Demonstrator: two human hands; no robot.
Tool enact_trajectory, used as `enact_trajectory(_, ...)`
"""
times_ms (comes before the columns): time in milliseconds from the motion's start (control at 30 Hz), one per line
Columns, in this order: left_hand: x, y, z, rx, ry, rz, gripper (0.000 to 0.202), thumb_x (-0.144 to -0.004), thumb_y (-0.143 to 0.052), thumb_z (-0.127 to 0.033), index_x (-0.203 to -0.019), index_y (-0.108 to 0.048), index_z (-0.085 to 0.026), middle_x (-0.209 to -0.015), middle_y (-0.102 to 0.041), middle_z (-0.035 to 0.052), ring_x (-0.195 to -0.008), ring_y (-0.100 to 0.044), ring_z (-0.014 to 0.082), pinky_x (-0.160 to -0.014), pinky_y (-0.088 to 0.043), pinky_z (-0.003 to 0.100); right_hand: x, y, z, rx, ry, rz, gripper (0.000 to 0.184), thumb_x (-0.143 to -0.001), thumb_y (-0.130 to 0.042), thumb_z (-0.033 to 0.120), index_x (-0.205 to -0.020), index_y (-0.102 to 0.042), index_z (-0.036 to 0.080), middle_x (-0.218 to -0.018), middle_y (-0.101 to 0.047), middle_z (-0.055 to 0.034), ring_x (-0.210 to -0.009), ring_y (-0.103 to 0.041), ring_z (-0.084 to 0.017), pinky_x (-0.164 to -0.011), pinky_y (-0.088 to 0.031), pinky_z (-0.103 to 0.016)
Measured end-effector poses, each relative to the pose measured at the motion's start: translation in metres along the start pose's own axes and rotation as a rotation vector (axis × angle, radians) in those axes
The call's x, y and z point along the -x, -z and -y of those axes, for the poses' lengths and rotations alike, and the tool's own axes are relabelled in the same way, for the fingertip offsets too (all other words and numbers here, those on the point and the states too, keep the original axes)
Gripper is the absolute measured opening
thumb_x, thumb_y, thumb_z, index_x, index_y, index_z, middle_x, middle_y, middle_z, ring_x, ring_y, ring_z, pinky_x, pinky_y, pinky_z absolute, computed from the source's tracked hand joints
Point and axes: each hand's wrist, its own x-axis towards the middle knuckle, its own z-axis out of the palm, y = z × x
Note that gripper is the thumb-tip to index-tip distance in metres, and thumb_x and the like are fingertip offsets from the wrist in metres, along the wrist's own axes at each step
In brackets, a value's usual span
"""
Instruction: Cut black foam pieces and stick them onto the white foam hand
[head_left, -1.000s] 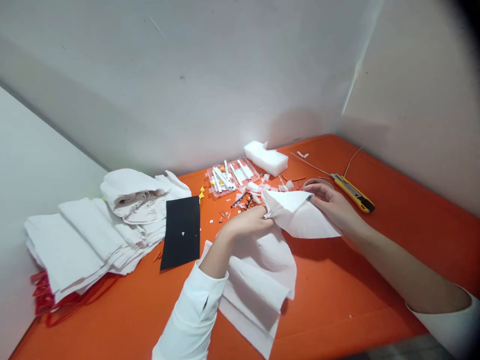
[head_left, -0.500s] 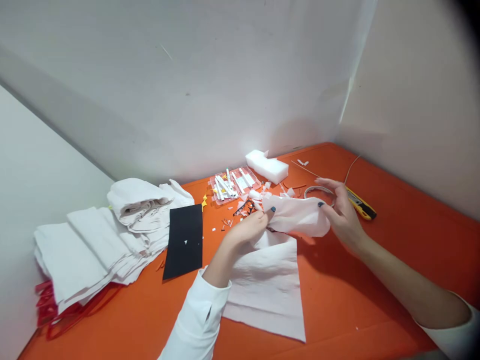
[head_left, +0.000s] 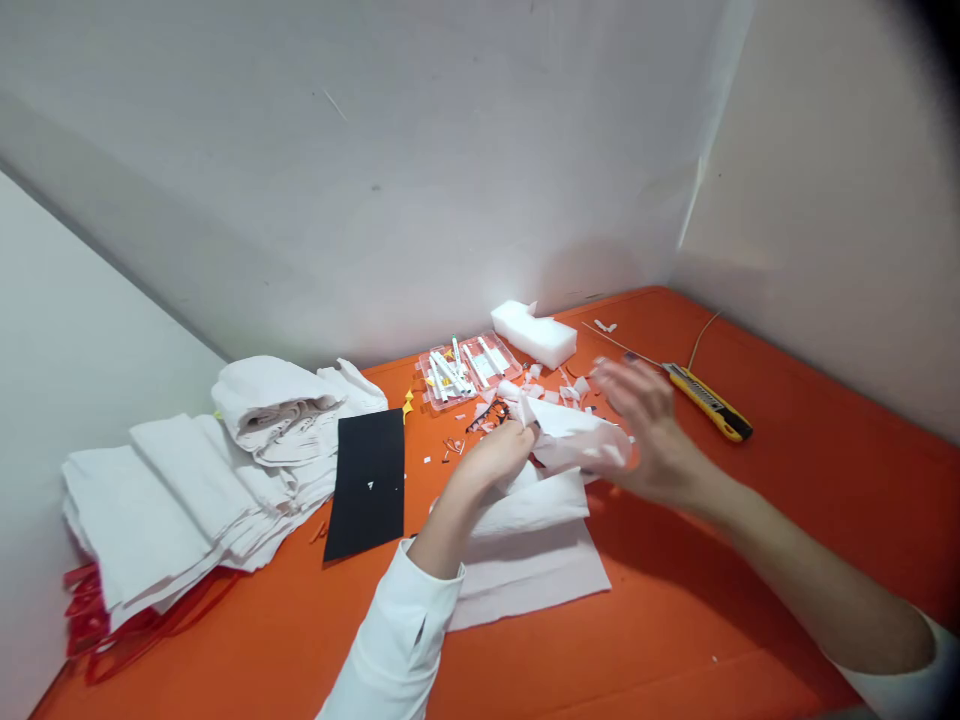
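My left hand [head_left: 496, 458] pinches a corner of a white fabric sheet [head_left: 534, 545] that lies partly folded on the orange table [head_left: 675, 600]. The sheet's upper part [head_left: 574, 440] is lifted and bunched between my two hands. My right hand [head_left: 645, 430] hovers over that bunched part, fingers spread and smeared by motion. Small white and black scraps [head_left: 517, 395] lie just beyond my hands.
A stack of white fabric pieces with red handles [head_left: 187, 490] sits at the left, a black sheet [head_left: 367, 480] beside it. A clear box of white sticks [head_left: 465, 365], a white foam block [head_left: 534, 335] and a yellow utility knife [head_left: 709, 400] lie near the wall.
The fabric has been folded down toward me and lies flatter. My right hand let go of its edge and swept left over the bunched part. My left hand kept its pinch.
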Motion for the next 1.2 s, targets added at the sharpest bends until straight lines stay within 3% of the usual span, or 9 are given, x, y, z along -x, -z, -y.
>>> enact_trajectory(200,0.015,-0.009,-0.035,-0.078,-0.11,0.152,0.036,-0.089,-0.03,-0.027,-0.091,-0.063,-0.013,-0.1,-0.069,0.0125,-0.084,-0.061,0.0203,-0.078,-0.047,0.029,0.007,-0.034,0.025,0.119,0.133,0.195,0.086,-0.078,-0.059,0.023,-0.151,-0.014,0.021,-0.152,-0.035,-0.0122,-0.143,-0.018,-0.035,-0.114,-0.009,-0.061)
enact_trajectory(300,0.023,-0.006,-0.046,-0.166,-0.168,0.195,0.036,-0.09,-0.031,-0.031,-0.089,-0.062,-0.014,-0.094,-0.068,0.0118,-0.077,-0.06,0.0202,-0.073,-0.046,0.03,0.005,-0.033,0.021,0.082,0.077,0.2,0.083,-0.073,-0.049,0.005,-0.149,-0.021,0.022,-0.139,-0.052,-0.0106,-0.131,-0.041,-0.029,-0.114,-0.007,-0.059)
enact_trajectory(400,0.03,0.0,-0.049,-0.228,-0.155,0.155,0.048,-0.092,-0.026,-0.048,-0.087,-0.06,-0.015,-0.091,-0.067,0.0118,-0.075,-0.059,0.0221,-0.07,-0.044,0.031,0.0,-0.024,0.013,0.038,0.059,0.269,0.078,-0.068,-0.041,-0.006,-0.139,-0.04,0.026,-0.114,-0.067,-0.0053,-0.104,-0.058,-0.023,-0.11,-0.021,-0.051)
enact_trajectory(500,0.036,0.009,-0.047,-0.219,-0.117,0.146,0.047,-0.087,-0.037,-0.059,-0.098,-0.058,-0.017,-0.096,-0.066,0.011,-0.079,-0.06,0.0244,-0.068,-0.043,0.031,-0.003,-0.014,0.005,0.037,0.041,0.305,0.067,-0.066,-0.045,-0.007,-0.123,-0.057,0.024,-0.102,-0.067,-0.0068,-0.094,-0.056,-0.025,-0.09,-0.039,-0.042)
enact_trajectory(600,0.039,0.015,-0.046,-0.19,-0.129,0.095,0.053,-0.083,-0.05,-0.058,-0.119,-0.048,-0.019,-0.099,-0.066,0.0101,-0.083,-0.061,0.0254,-0.065,-0.042,0.029,-0.003,-0.007,-0.002,0.033,-0.011,0.308,0.054,-0.073,-0.05,-0.002,-0.12,-0.059,0.022,-0.097,-0.066,-0.0086,-0.089,-0.054,-0.026,-0.077,-0.042,-0.037)
enact_trajectory(733,0.039,0.015,-0.052,-0.218,-0.211,0.02,0.045,-0.092,-0.038,-0.051,-0.126,-0.044,-0.022,-0.101,-0.066,0.009,-0.086,-0.062,0.0254,-0.069,-0.043,0.029,0.0,-0.007,-0.005,0.031,-0.048,0.265,0.052,-0.08,-0.056,0.014,-0.131,-0.049,0.022,-0.109,-0.062,-0.0117,-0.096,-0.053,-0.029,-0.084,-0.043,-0.043)
enact_trajectory(867,0.033,0.002,-0.054,-0.308,-0.239,0.008,0.038,-0.095,-0.031,-0.044,-0.113,-0.056,-0.021,-0.105,-0.066,0.0103,-0.092,-0.063,0.0272,-0.077,-0.045,0.033,0.005,-0.011,0.006,-0.004,0.03,0.228,0.09,-0.076,-0.066,0.035,-0.151,-0.017,0.022,-0.143,-0.042,-0.0147,-0.133,-0.031,-0.036,-0.11,-0.019,-0.058)
enact_trajectory(967,0.028,-0.008,-0.053,-0.367,-0.24,0.031,0.036,-0.095,-0.033,-0.039,-0.105,-0.061,-0.019,-0.1,-0.068,0.0124,-0.089,-0.064,0.0289,-0.076,-0.046,0.035,0.007,-0.008,0.015,-0.103,0.073,0.325,0.101,-0.075,-0.065,0.028,-0.153,-0.002,0.024,-0.148,-0.038,-0.0122,-0.14,-0.023,-0.034,-0.113,-0.01,-0.06)
enact_trajectory(1200,0.029,-0.005,-0.055,-0.356,-0.178,-0.088,0.037,-0.096,-0.03,-0.039,-0.11,-0.057,-0.017,-0.096,-0.068,0.0114,-0.087,-0.064,0.0268,-0.078,-0.046,0.035,0.004,0.017,0.01,-0.315,0.012,0.474,0.104,-0.075,-0.069,0.041,-0.153,-0.001,0.029,-0.159,-0.016,-0.0079,-0.144,-0.014,-0.033,-0.112,-0.025,-0.053)
